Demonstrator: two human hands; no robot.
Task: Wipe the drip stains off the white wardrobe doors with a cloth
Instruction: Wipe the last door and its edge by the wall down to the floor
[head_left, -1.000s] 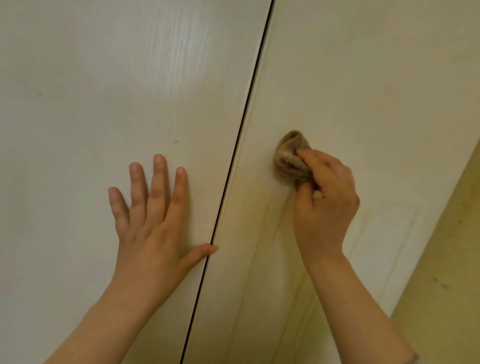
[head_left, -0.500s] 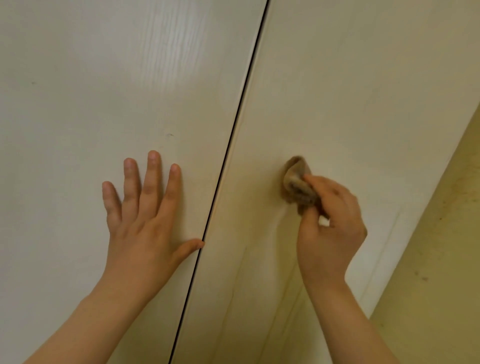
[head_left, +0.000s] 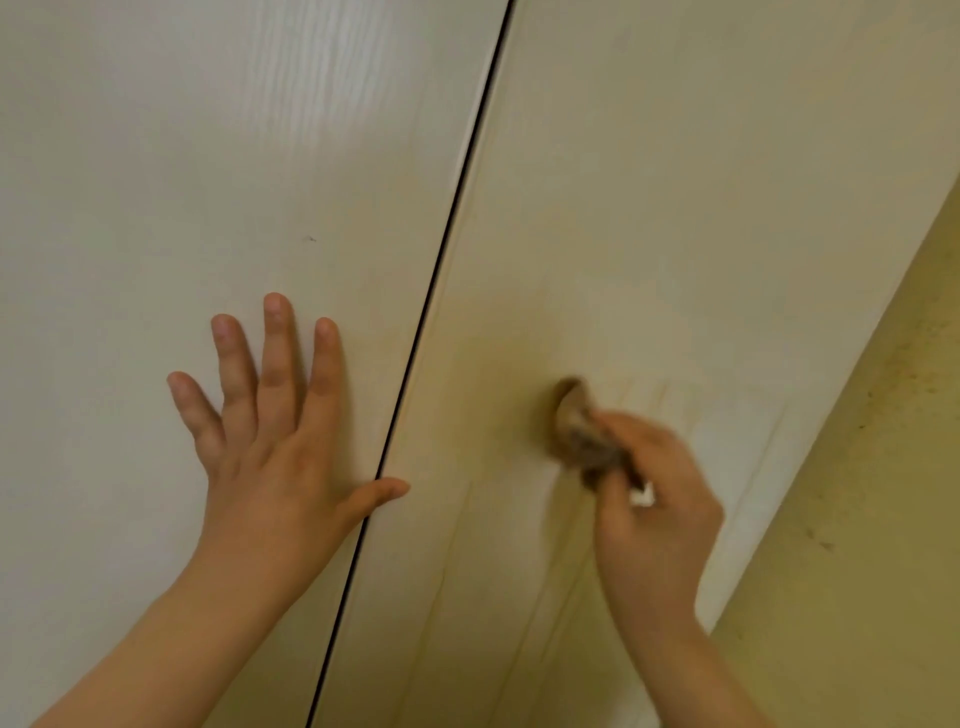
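Left hand (head_left: 270, 447): fingers spread flat on the left door (head_left: 156, 182), likely bracing it. Right hand (head_left: 654, 499): grips a bunched brown cloth (head_left: 579, 431) against the right door (head_left: 675, 208), on faint drip streaks (head_left: 644, 395).

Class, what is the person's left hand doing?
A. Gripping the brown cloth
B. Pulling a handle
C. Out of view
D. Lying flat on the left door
D: the left hand lies flat, fingers spread, on the left door; the right hand grips the cloth.

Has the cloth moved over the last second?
Yes. The cloth has gone down the right door, further below the dark speck on the left door.
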